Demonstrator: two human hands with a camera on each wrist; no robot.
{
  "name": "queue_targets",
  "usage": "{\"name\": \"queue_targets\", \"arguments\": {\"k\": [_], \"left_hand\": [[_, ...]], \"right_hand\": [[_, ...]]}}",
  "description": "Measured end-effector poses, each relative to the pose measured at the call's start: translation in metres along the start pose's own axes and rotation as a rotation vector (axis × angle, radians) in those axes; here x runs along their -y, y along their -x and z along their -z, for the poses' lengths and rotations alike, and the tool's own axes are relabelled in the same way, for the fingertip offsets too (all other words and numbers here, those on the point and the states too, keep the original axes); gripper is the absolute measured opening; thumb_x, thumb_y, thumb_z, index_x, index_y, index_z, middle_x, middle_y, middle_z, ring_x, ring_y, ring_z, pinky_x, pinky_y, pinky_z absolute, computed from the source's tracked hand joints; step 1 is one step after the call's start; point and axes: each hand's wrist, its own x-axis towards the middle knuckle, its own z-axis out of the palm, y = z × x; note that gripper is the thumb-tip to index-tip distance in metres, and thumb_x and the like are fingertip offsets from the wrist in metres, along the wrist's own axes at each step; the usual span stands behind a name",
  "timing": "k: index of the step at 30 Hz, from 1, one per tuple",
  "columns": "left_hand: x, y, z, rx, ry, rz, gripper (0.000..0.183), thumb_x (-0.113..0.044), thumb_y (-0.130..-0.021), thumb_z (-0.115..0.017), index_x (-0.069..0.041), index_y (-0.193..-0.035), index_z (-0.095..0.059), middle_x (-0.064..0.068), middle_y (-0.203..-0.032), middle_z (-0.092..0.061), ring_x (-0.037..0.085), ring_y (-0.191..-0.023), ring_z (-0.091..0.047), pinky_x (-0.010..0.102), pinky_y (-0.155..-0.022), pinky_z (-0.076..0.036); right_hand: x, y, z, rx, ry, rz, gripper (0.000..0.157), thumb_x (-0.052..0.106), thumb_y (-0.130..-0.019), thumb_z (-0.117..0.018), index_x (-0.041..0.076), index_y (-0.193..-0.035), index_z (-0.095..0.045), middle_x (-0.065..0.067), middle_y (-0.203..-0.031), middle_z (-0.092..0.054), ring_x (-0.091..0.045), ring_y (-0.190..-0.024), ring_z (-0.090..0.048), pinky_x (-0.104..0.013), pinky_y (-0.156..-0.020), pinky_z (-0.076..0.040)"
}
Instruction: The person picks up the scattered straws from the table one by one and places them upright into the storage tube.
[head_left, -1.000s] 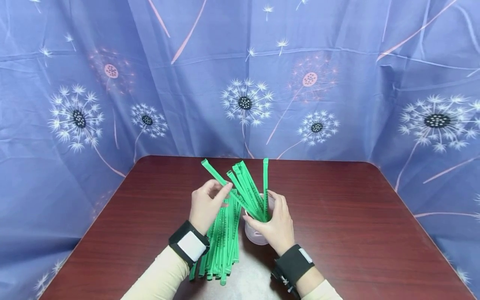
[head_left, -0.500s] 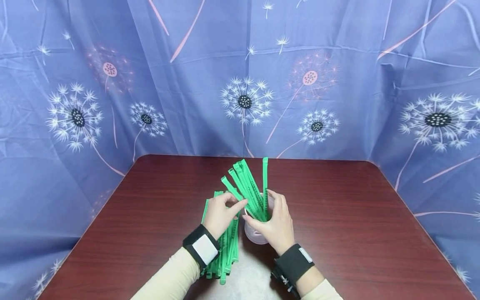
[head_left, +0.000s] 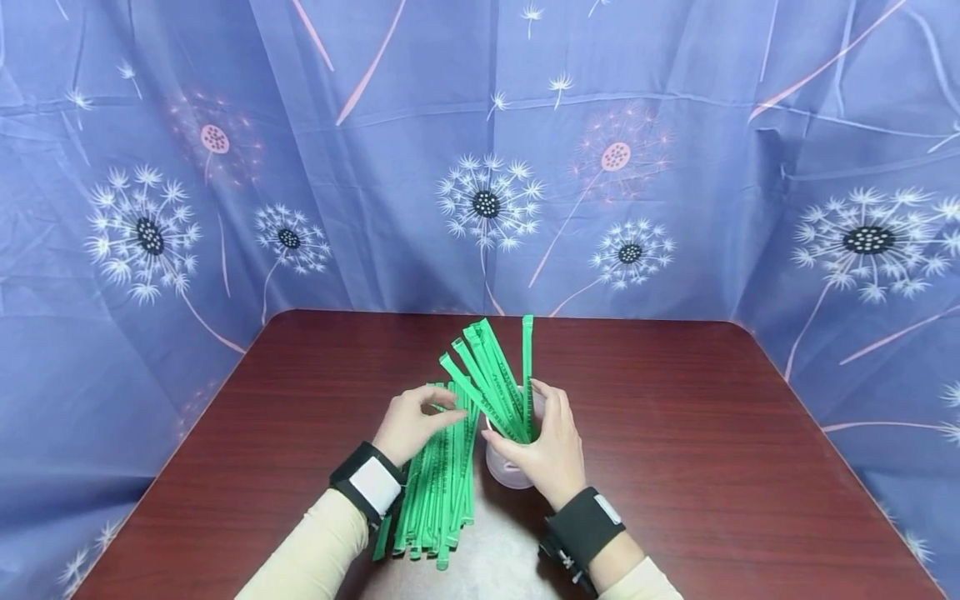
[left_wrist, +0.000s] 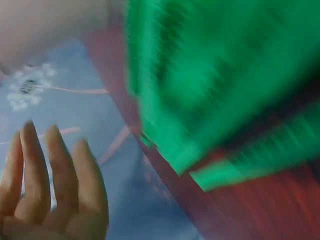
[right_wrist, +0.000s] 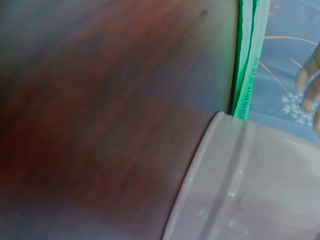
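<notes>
left hand (head_left: 411,423) back from cup rim (right_wrist: 202,175), above green sticks (head_left: 438,492)

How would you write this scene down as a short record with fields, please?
Left hand: over the loose green strips, holding nothing visible
Right hand: grips the pale cup
Cup: upright, left of the right palm
Strips in the cup: most lean left, one nearly vertical
Table: dark red-brown
Backdrop: blue cloth, dandelion print

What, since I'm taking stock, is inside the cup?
Green sticks poke out, most leaning left, one nearly upright. The right hand and cup cover their lower ends.
</notes>
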Motion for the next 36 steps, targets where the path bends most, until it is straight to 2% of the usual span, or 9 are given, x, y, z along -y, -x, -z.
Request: {"name": "queue_targets", "arguments": {"k": [4,7,10,15,18,22,27,32,36], "left_hand": [[0.011,0.002,0.008,-0.044,-0.255,0.047,0.029,-0.018,-0.086,-0.077,-0.006,-0.112,-0.072,0.01,-0.106,-0.073,0.029,-0.097,-0.068,0.041,-0.079,-0.056],[0.019,0.003,0.01,-0.001,-0.419,0.101,0.038,-0.016,-0.084,-0.079,0.0,-0.117,-0.069,0.018,-0.111,-0.069,0.035,-0.103,-0.066,0.046,-0.087,-0.054],[0.027,0.004,0.01,0.058,-0.495,0.152,0.046,-0.015,-0.081,-0.081,0.005,-0.119,-0.065,0.023,-0.11,-0.068,0.039,-0.104,-0.064,0.049,-0.087,-0.054],[0.035,0.005,0.008,0.089,-0.446,0.22,0.042,-0.01,-0.081,-0.08,0.006,-0.117,-0.065,0.015,-0.098,-0.07,0.032,-0.093,-0.067,0.045,-0.08,-0.055],[0.036,0.004,0.007,0.09,-0.354,0.264,0.04,-0.006,-0.082,-0.077,0.006,-0.118,-0.064,0.012,-0.094,-0.07,0.025,-0.079,-0.068,0.037,-0.067,-0.058],[0.038,0.004,0.007,0.075,-0.249,0.302,0.041,-0.001,-0.082,-0.074,0.008,-0.12,-0.062,0.013,-0.092,-0.068,0.017,-0.06,-0.066,0.026,-0.047,-0.055],[0.039,0.004,0.008,0.059,-0.194,0.307,0.04,-0.001,-0.081,-0.071,0.007,-0.12,-0.064,0.009,-0.088,-0.067,0.013,-0.053,-0.062,0.026,-0.047,-0.054],[0.039,0.002,0.008,0.06,-0.135,0.314,0.036,-0.006,-0.085,-0.069,0.005,-0.119,-0.065,0.006,-0.09,-0.065,0.012,-0.059,-0.062,0.027,-0.05,-0.054],[0.04,0.001,0.01,0.05,-0.074,0.318,0.032,-0.009,-0.089,-0.069,0.005,-0.117,-0.065,0.012,-0.098,-0.067,0.014,-0.066,-0.063,0.028,-0.052,-0.054]], "right_hand": [[0.0,0.0,0.0,-0.003,0.003,-0.001,0.091,0.048,-0.065,-0.088,0.008,-0.138,-0.049,-0.008,-0.128,-0.057,-0.031,-0.113,-0.06,-0.05,-0.081,-0.053],[0.0,0.0,-0.001,-0.004,0.003,-0.001,0.092,0.048,-0.065,-0.088,0.008,-0.137,-0.049,-0.007,-0.128,-0.057,-0.031,-0.114,-0.06,-0.051,-0.083,-0.053],[0.0,0.0,-0.001,-0.004,0.003,-0.002,0.091,0.048,-0.065,-0.088,0.008,-0.137,-0.049,-0.007,-0.128,-0.057,-0.031,-0.113,-0.06,-0.051,-0.082,-0.053],[0.0,0.0,-0.001,-0.005,0.003,-0.001,0.09,0.048,-0.065,-0.088,0.01,-0.137,-0.049,-0.007,-0.128,-0.057,-0.03,-0.112,-0.061,-0.05,-0.081,-0.053],[-0.001,0.0,-0.001,-0.008,0.003,0.002,0.09,0.047,-0.065,-0.088,0.009,-0.137,-0.049,-0.007,-0.127,-0.057,-0.03,-0.112,-0.061,-0.05,-0.081,-0.053],[-0.001,0.0,-0.001,-0.009,0.003,0.007,0.09,0.047,-0.065,-0.088,0.008,-0.137,-0.049,-0.007,-0.127,-0.057,-0.029,-0.112,-0.061,-0.05,-0.081,-0.053],[0.001,0.0,0.0,-0.011,0.001,0.011,0.091,0.047,-0.065,-0.089,0.009,-0.137,-0.049,-0.007,-0.127,-0.057,-0.029,-0.113,-0.06,-0.05,-0.082,-0.053],[0.002,0.0,0.001,-0.013,0.002,0.006,0.092,0.047,-0.064,-0.089,0.008,-0.137,-0.05,-0.007,-0.126,-0.058,-0.027,-0.114,-0.059,-0.05,-0.083,-0.053],[0.0,0.0,0.0,-0.01,0.006,0.009,0.091,0.047,-0.065,-0.089,0.008,-0.137,-0.049,-0.007,-0.127,-0.058,-0.027,-0.113,-0.06,-0.05,-0.083,-0.053]]}}
